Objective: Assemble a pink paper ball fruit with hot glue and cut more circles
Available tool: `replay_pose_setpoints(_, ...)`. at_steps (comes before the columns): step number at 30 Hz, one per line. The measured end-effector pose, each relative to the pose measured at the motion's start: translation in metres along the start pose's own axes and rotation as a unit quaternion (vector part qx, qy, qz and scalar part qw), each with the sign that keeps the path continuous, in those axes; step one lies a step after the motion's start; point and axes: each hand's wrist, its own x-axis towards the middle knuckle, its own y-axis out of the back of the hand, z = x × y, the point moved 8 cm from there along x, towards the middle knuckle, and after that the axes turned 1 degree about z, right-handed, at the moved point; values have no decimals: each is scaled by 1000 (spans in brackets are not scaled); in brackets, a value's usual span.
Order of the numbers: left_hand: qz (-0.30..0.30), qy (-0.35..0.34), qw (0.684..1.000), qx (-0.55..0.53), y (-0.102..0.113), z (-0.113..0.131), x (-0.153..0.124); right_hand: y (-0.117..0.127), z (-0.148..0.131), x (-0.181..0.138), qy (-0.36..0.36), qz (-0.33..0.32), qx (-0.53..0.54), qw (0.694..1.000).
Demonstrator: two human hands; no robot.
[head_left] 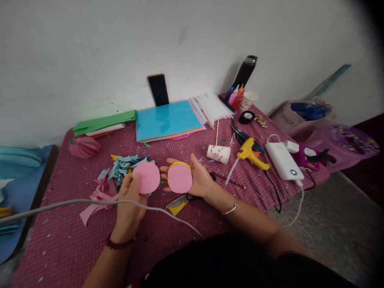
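My left hand [129, 197] pinches a pink paper circle [147, 178] between thumb and fingers. Beside it, my right hand [200, 181] is palm up with fingers spread, holding a second pink circle [180, 179] on top of a yellow paper circle [181, 163], whose edge shows above. The two pink circles are close together but apart. Below my right hand lie scissors [177, 201], partly hidden, with a yellow paper scrap [178, 208] under the blades. Blue paper scraps [126, 168] and pink paper scraps [103, 192] lie by my left hand.
A grey cable [90, 201] crosses in front of my left wrist. To the right are a paper cup [219, 153] on its side, a yellow glue gun [251, 154] and a white power bank [284, 161]. Coloured sheets [168, 120] and a leaning phone [159, 89] are at the back.
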Motion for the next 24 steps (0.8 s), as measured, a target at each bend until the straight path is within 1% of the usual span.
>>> replay_pose_setpoints(3, -6, 12, 1000, -11, 1, 1, 1, -5, -2, -2, 8, -27, 3, 1000)
replay_pose_setpoints(6, -28, 26, 999, -12, -2, 3, 0, -6, -4, -2, 34, -41, -11, 999)
replay_pose_setpoints(9, -40, 27, 999, -8, -5, 7, -1, 2, -4, 1, 59, -11, -40, 997)
replay_pose_setpoints(12, -24, 27, 999, -3, -3, 6, -2, 13, -1, 6, 60, 40, -51, 996)
replay_pose_setpoints(14, -25, 29, 999, 15, -3, 0, -5, 19, -1, 7, 78, 73, -49, 993)
replay_pose_setpoints(17, -58, 30, 996, 58, -10, -18, -14, 22, -7, 7, 118, 106, -51, 986)
replay_pose_setpoints(21, -92, 52, 992, 71, -23, -48, -32, 17, -10, 4, 159, 106, -73, 979)
replay_pose_setpoints(24, -113, 78, 989, 64, -33, -62, -40, 10, -7, 3, 175, 91, -90, 976)
